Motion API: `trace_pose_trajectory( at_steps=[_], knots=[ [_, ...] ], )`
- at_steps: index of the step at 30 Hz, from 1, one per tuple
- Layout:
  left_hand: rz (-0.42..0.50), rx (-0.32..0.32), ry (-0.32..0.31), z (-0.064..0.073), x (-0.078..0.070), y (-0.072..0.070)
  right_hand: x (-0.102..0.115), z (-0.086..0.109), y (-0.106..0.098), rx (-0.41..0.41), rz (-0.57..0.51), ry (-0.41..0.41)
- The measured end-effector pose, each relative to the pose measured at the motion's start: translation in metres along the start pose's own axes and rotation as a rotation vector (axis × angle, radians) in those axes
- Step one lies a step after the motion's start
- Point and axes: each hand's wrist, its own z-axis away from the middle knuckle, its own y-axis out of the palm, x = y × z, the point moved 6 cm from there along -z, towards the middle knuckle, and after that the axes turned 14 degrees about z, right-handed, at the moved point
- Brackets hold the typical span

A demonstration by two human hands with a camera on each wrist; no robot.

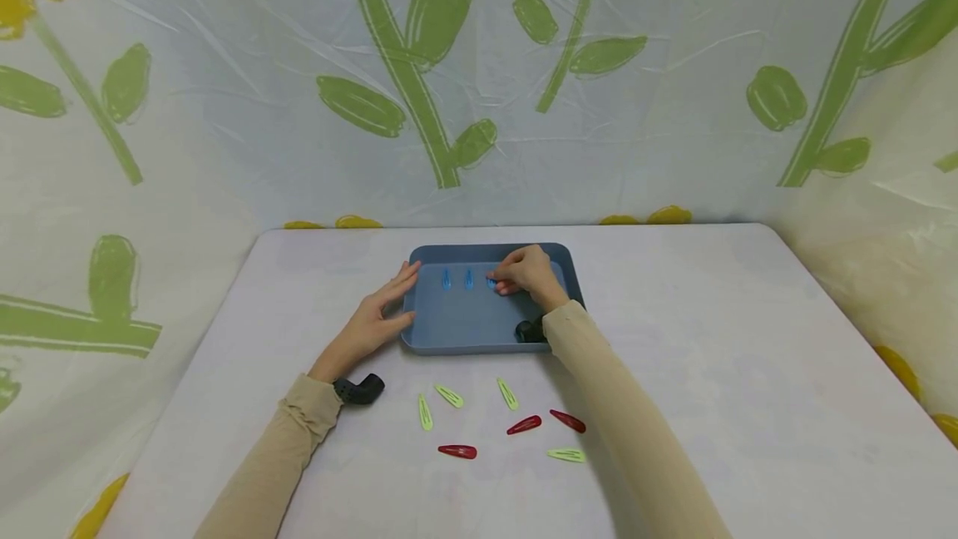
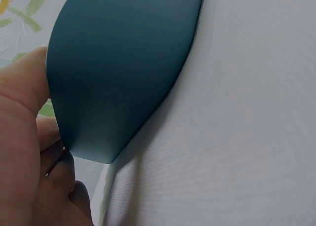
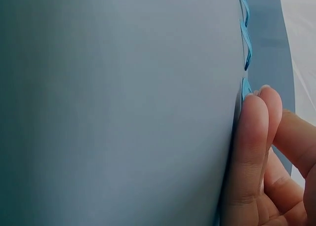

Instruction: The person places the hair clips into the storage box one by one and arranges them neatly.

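A shallow blue-grey tray [image 1: 456,318] lies on the table toward its far side. Inside it, along the far part, a blue hair clip [image 1: 446,279] and another blue hair clip [image 1: 469,279] stand side by side. My right hand [image 1: 530,273] reaches into the tray and pinches a third blue hair clip [image 3: 245,87] between fingertips, in line with those two. That clip is mostly covered by the fingers in the head view. At the tray's left edge my left hand [image 1: 370,318] rests with extended, spread fingers, touching the rim.
On the near table lie several lime-green hair clips [image 1: 425,412] and three red hair clips [image 1: 457,452]. Each wrist carries a black camera [image 1: 361,390]; the right one overlaps the tray's near right corner. A flower-printed sheet [image 1: 262,106] hangs behind the table [image 1: 711,356].
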Motion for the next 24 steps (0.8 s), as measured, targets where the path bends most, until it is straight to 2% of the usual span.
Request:
trace_pose_trajectory(
  at_steps=[5, 13, 24],
  knots=[
    [-0.013, -0.012, 0.005, 0.000, 0.021, -0.005, 0.000, -0.001, 0.001, 0.004, 0.007, -0.007],
    [0.000, -0.005, -0.017, -0.001, -0.008, 0.002, 0.001, -0.002, 0.002, 0.011, 0.019, -0.016],
    [0.002, -0.005, -0.017, 0.000, -0.010, 0.002, 0.001, -0.003, 0.002, 0.012, 0.008, -0.016]
  ],
)
